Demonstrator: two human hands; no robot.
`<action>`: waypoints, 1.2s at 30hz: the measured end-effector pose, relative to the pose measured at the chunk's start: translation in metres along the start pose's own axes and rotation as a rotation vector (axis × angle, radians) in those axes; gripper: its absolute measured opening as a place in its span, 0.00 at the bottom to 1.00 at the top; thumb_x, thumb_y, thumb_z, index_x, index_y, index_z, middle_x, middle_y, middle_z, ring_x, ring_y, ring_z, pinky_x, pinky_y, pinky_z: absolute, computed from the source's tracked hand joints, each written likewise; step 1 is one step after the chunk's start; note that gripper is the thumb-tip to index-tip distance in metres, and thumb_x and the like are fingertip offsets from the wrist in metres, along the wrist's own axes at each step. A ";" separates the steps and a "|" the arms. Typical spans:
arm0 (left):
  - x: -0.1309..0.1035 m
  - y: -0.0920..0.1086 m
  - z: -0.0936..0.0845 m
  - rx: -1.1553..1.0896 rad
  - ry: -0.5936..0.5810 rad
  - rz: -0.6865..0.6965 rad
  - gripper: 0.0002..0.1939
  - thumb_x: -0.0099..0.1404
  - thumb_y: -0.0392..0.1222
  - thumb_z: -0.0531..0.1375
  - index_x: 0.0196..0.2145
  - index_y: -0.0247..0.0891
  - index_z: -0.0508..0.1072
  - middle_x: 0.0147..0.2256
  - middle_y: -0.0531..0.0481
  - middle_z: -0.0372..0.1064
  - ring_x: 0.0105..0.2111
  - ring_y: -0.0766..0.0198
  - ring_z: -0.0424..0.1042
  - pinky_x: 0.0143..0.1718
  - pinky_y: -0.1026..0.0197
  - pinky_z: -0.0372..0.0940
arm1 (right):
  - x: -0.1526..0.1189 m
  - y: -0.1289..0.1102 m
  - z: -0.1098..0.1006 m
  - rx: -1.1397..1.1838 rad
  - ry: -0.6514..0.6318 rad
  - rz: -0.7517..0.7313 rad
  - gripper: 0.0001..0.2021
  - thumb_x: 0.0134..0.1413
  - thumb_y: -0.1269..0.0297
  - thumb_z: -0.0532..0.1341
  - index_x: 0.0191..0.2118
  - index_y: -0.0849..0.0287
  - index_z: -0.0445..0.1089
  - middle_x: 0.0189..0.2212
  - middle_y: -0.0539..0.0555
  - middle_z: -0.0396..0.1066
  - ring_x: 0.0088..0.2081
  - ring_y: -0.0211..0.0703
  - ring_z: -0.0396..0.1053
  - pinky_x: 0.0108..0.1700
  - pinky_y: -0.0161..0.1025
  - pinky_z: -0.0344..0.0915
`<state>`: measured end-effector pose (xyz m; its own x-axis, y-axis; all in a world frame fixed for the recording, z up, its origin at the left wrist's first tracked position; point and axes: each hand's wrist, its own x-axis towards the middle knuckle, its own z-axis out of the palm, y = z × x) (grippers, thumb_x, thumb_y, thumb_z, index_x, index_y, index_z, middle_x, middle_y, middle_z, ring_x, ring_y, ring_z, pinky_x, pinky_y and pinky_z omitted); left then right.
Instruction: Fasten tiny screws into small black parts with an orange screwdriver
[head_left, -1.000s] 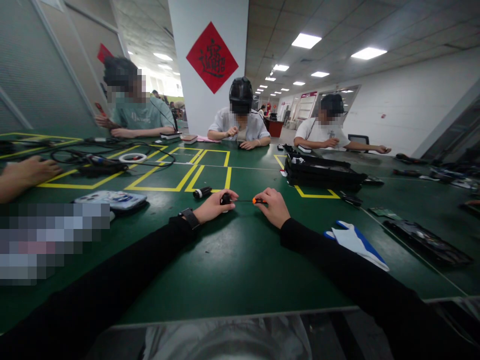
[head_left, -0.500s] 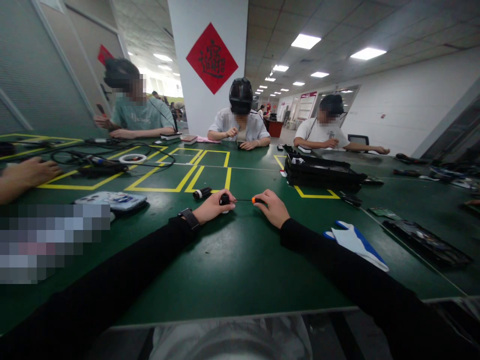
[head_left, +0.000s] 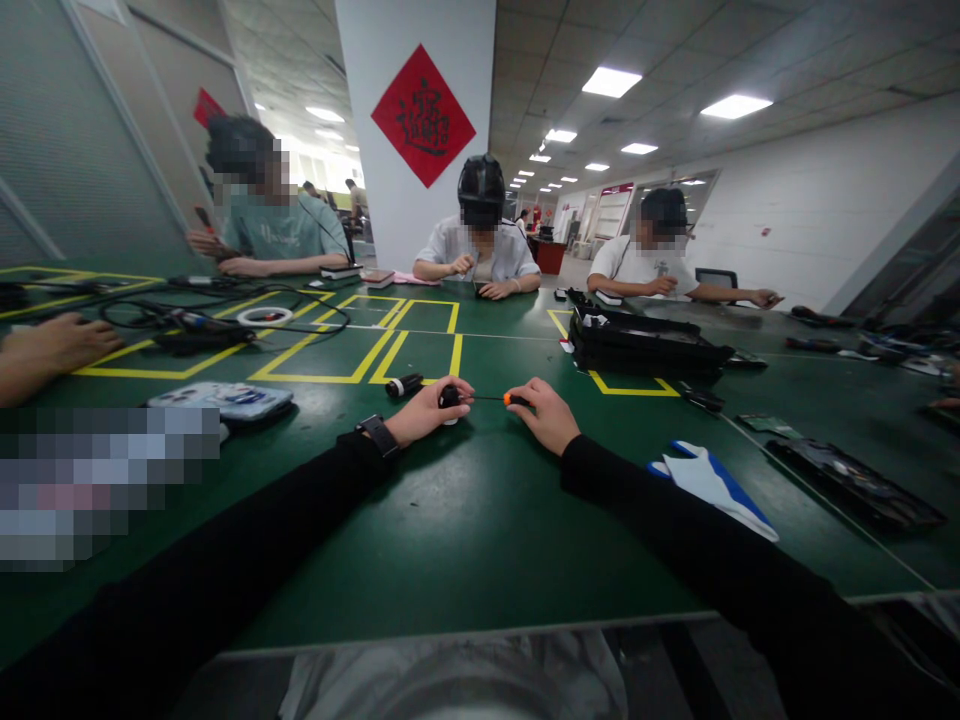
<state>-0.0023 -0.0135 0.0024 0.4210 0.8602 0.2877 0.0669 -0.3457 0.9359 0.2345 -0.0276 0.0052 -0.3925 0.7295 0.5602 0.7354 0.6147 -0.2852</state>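
While right hand (head_left: 551, 415) holds screwdriver (head_left: 511, 400), glove (head_left: 716, 492) lies beside sleeve (head_left: 649, 498).

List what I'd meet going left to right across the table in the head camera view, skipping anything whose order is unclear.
Another person's hand, a patterned phone-like object, your left hand, the screwdriver's thin shaft, your right hand, a blue-and-white glove, a long black part.

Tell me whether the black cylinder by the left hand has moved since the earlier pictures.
No, the black cylinder shows no visible shift; it lies at the same spot against the yellow tape outline.
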 end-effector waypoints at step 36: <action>0.002 -0.005 -0.002 -0.084 0.064 -0.043 0.15 0.47 0.32 0.61 0.33 0.36 0.62 0.28 0.54 0.66 0.29 0.70 0.67 0.33 0.64 0.63 | -0.005 -0.022 -0.007 -0.232 -0.130 -0.097 0.17 0.59 0.54 0.47 0.41 0.57 0.68 0.34 0.54 0.70 0.34 0.39 0.65 0.35 0.34 0.53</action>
<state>-0.0037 -0.0091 -0.0016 0.3606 0.8968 0.2565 0.0068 -0.2775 0.9607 0.2243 -0.0468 0.0141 -0.5239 0.7120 0.4675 0.7918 0.6094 -0.0408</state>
